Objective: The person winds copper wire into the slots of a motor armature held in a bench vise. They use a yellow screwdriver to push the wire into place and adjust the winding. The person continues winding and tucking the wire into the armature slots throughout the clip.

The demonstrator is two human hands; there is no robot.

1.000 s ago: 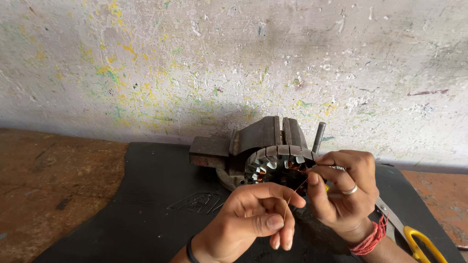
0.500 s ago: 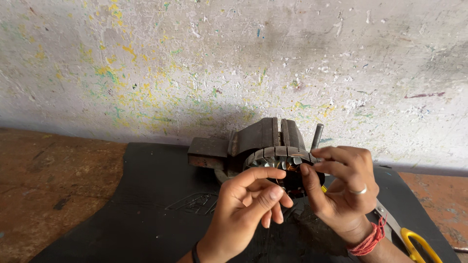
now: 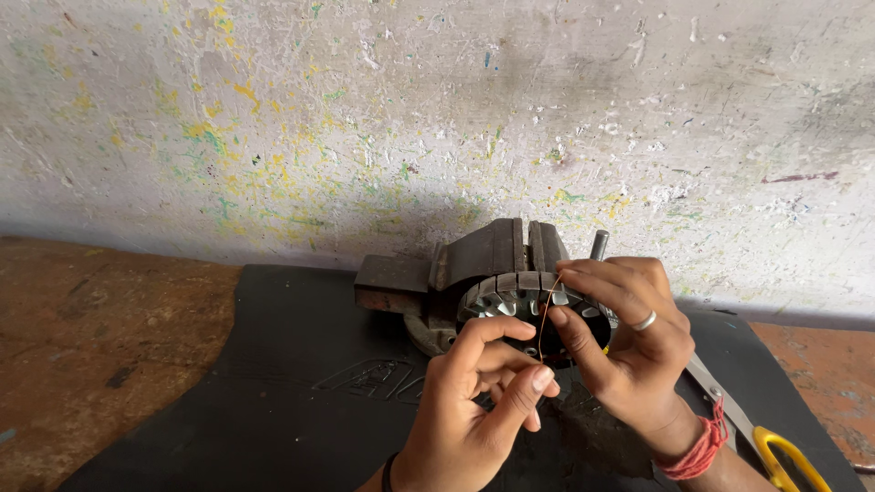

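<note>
A round slotted metal stator core (image 3: 510, 296) is clamped in a dark bench vise (image 3: 456, 273) on a black rubber mat (image 3: 273, 383). My left hand (image 3: 483, 410) pinches a thin copper wire (image 3: 544, 314) between thumb and forefinger just in front of the core. My right hand (image 3: 624, 342), with a ring and a red thread wristband, rests on the core's right side and pinches the same wire near the top slots. The wire runs taut and nearly upright between both hands.
Scissors with yellow handles (image 3: 775, 446) lie on the mat at the right, partly behind my right wrist. The vise handle rod (image 3: 599, 244) sticks up behind my right hand. A paint-speckled wall (image 3: 437, 118) stands close behind. A brown floor (image 3: 82, 337) lies to the left.
My right hand moved up onto the top of the core. My left hand rose closer to it, and the wire now stands stretched between the two.
</note>
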